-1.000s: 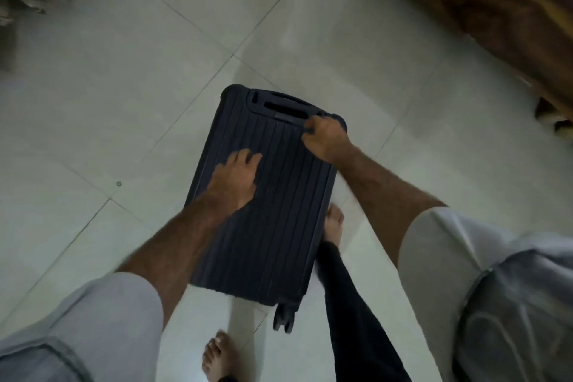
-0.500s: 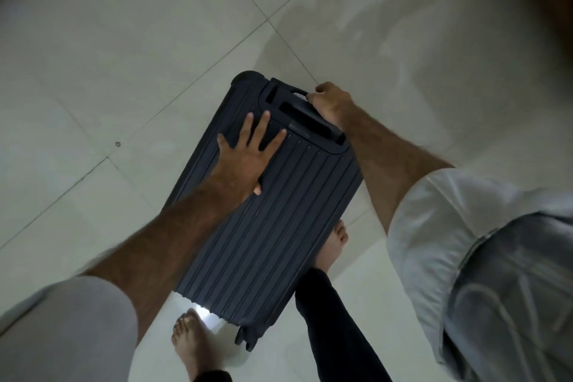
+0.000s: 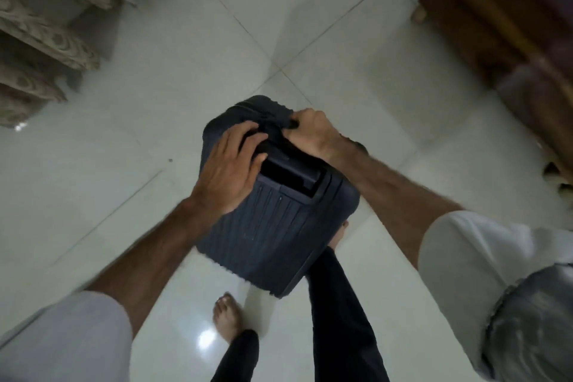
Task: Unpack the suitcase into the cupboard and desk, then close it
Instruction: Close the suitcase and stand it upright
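Observation:
A dark blue ribbed hard-shell suitcase (image 3: 273, 232) stands nearly upright on the white tile floor, closed, its top end towards me. My right hand (image 3: 313, 133) grips the carry handle on the top, fingers curled round it. Beside it, my left hand (image 3: 229, 170) rests on the top edge with its fingers spread over the shell, next to the recess of the pull handle (image 3: 291, 177). The wheels are hidden under the case.
A patterned curtain (image 3: 46, 40) hangs at the upper left. Brown wooden furniture (image 3: 496, 25) stands along the upper right. My bare left foot (image 3: 228, 316) is just in front of the suitcase, and my right leg (image 3: 338, 304) touches its right side.
The suitcase has tipped up from lying slanted to nearly upright. My left hand slid from the ribbed face up to the top edge. My right hand kept hold of the handle.

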